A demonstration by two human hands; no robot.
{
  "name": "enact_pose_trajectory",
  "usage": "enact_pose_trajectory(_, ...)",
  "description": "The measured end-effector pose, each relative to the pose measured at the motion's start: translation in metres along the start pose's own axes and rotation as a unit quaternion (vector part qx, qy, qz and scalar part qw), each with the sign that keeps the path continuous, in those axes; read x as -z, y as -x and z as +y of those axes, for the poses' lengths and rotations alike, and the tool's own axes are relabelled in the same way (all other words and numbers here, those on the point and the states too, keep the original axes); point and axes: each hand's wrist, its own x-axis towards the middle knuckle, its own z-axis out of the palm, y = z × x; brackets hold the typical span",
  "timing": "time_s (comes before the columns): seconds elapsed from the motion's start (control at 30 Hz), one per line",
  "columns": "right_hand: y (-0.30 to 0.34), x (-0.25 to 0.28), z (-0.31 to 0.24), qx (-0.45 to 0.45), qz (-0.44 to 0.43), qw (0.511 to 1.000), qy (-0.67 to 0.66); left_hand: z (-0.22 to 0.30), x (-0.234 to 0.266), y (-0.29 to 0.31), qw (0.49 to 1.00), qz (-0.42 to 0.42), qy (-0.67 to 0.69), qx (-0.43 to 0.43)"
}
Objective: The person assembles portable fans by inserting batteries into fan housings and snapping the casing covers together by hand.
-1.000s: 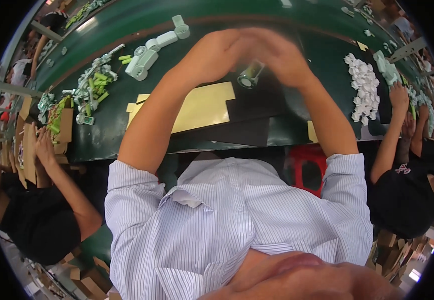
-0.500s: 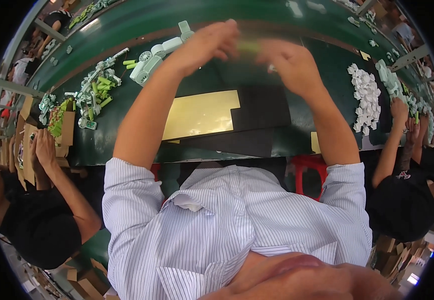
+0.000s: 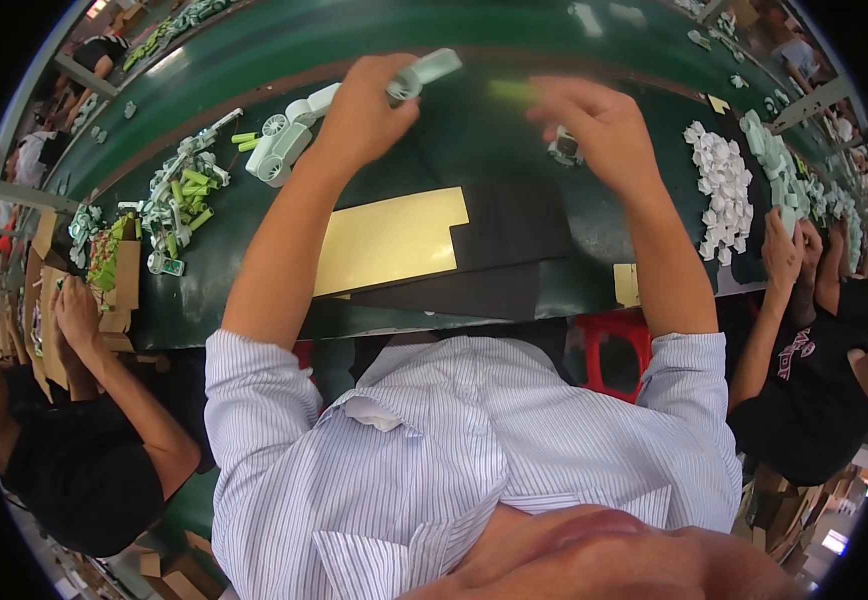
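Observation:
My left hand (image 3: 366, 112) is closed around a pale green fan-like housing (image 3: 432, 68), with its round vented wheel by my fingers and its straight part pointing away to the right. Across from it, my right hand (image 3: 594, 125) pinches a bright green cylinder (image 3: 512, 90), smeared by motion, at the fingertips. Below that palm shows a small pale part (image 3: 564, 150); whether the hand holds it I cannot tell. Beside my left forearm, more pale green housings (image 3: 282, 150) lie in a row. Nearer me are a yellow sheet (image 3: 389, 240) and black sheets (image 3: 514, 225).
Left on the green table (image 3: 254, 245) are green cylinders (image 3: 192, 190) among pale green parts. A cardboard box (image 3: 126, 275) stands at the left edge. White pieces (image 3: 722, 190) are heaped on the right. Co-workers sit on both sides; a red stool (image 3: 609, 350) is under the table.
My left hand has drawn back left and nearer, with the pale green housing now showing to its right. The hands are farther apart. The blurred green cylinder stays by my right fingertips.

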Motion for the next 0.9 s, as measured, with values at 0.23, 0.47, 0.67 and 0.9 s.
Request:
enact_pose_trajectory(0.23,0.021,-0.031,-0.001,0.067,-0.023,0.989,0.127,0.069,0.024,0.042,0.987,-0.081,0.134,0.042)
enact_pose_trajectory(0.47,0.006,-0.029,0.002,-0.05,-0.182,0.971,0.146,0.067,0.017,0.052,0.976,-0.095,0.194,-0.013)
enact_pose_trajectory(0.67,-0.004,-0.039,-0.026,-0.058,-0.237,0.967,0.067,0.059,0.013,0.039,0.939,0.057,0.338,-0.032)
enact_pose_trajectory(0.9,-0.011,-0.071,-0.033,-0.068,-0.104,0.984,-0.13,0.099,-0.005,0.041,0.83,0.167,0.489,0.209)
